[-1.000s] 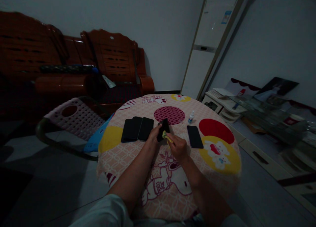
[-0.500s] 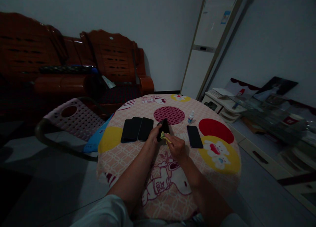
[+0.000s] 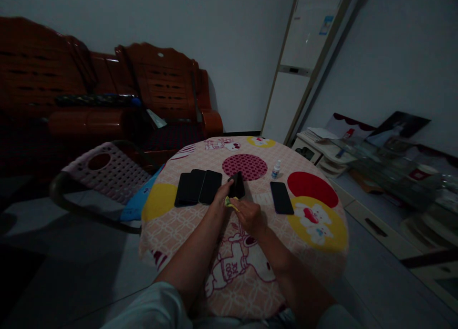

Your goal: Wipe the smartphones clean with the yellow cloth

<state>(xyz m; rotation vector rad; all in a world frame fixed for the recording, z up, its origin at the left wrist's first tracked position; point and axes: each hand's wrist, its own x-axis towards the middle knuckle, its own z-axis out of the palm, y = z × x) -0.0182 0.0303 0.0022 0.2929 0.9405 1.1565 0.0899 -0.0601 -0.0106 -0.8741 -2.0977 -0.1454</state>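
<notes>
At mid-table (image 3: pixel 179 224): left hand (image 3: pixel 222 195) grips a dark phone (image 3: pixel 236 185); right hand (image 3: pixel 248 214) pinches a yellow cloth (image 3: pixel 229 202), apparently wiping. Next: steady, light strokes.

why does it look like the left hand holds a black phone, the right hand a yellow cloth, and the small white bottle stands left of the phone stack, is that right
Not quite. The head view shows the small white bottle right of the phone stack. The left hand does hold the black phone, the right hand the yellow cloth.
</notes>
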